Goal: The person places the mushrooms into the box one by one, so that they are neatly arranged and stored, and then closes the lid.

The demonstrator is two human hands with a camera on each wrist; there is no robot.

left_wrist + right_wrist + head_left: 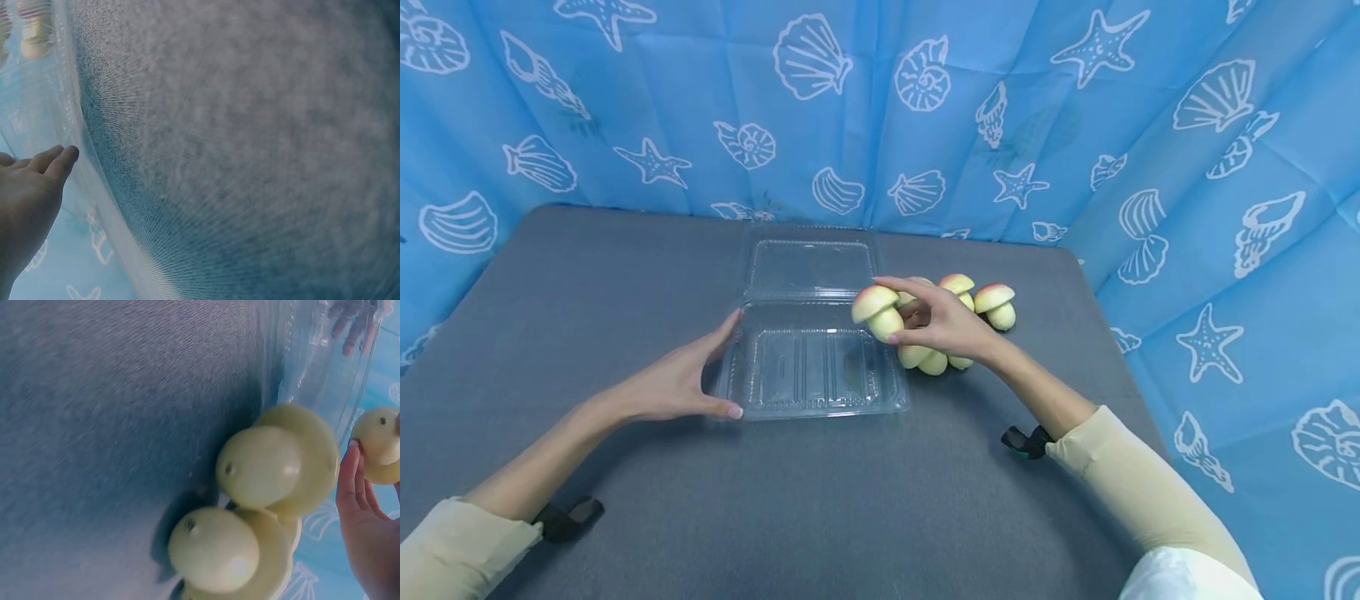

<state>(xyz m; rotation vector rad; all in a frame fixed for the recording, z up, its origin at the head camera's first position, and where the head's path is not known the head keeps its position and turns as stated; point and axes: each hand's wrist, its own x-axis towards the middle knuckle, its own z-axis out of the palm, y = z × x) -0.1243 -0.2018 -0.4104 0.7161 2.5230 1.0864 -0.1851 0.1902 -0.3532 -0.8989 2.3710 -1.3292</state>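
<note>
A clear plastic clamshell box (812, 411) lies with its lid folded back on the grey table, and no mushrooms show inside it. At its left side my left hand (679, 382) is spread, thumb by the front corner and straight fingers by the hinge end. Up close, the left wrist view shows those fingers (62, 161) beside the box wall. Over the box's right edge, my right hand (951, 321) pinches a model mushroom (874, 307), pale yellow with a reddish cap, between thumb and fingers. The held mushroom (377, 437) also shows in the right wrist view.
Several similar mushrooms (995, 305) cluster right of the box, partly behind my right hand. Two lie near the camera (215, 550) in the right wrist view. A blue curtain (880, 108) with white sea shells hangs behind the table and along its right side.
</note>
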